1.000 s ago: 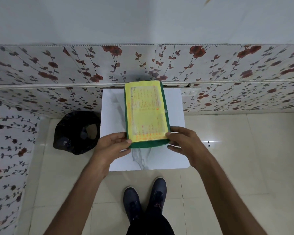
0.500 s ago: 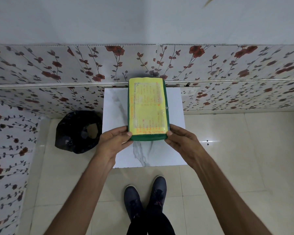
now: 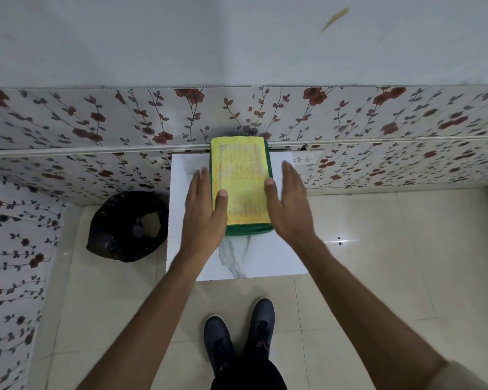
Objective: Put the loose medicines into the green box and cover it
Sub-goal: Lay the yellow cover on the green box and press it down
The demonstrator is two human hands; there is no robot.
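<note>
The green box (image 3: 248, 229) stands on the white marble-patterned table (image 3: 265, 257), closed with its yellow printed lid (image 3: 241, 178) on top. My left hand (image 3: 204, 213) lies flat along the box's left side, thumb resting on the lid. My right hand (image 3: 289, 204) is flat along the right side, thumb on the lid's right edge. Fingers of both hands are stretched out, not gripping. No loose medicines are visible.
A black plastic bag (image 3: 127, 226) sits on the tiled floor left of the table. A flowered wall panel (image 3: 96, 122) runs behind the table, with a socket (image 3: 303, 159) at its right. My shoes (image 3: 240, 336) stand just before the table.
Both hands left the box's near corners and slid forward along its sides, fingers now extended flat. The box sits a little farther back toward the wall.
</note>
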